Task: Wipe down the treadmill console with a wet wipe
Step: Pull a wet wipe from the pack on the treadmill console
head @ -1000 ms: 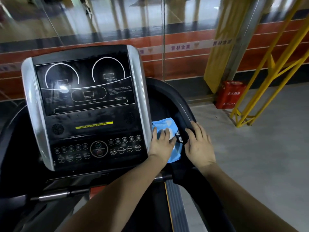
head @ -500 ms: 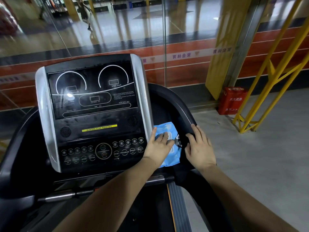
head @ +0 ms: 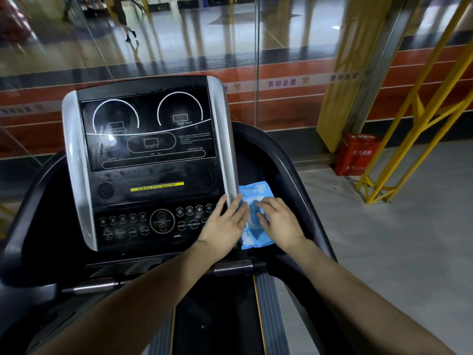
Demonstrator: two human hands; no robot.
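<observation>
In rt console tray (head: pixel 289 160): wipe pack (head: pixel 256 193), both hands on it.

Console face (head: pixel 148 155) centre-left of frame bare, open to reach. Lower-right button rows blocked by left hand (head: pixel 225 226). Tray right of console crowded: blue wipe pack (head: pixel 256 196) under right hand (head: pixel 279 221), curved black side rail (head: pixel 302 180) walling it in. Glass wall (head: pixel 256 60) just behind console. Floor at right open up to red box (head: pixel 358 155) and yellow frame (head: pixel 409 139).
</observation>
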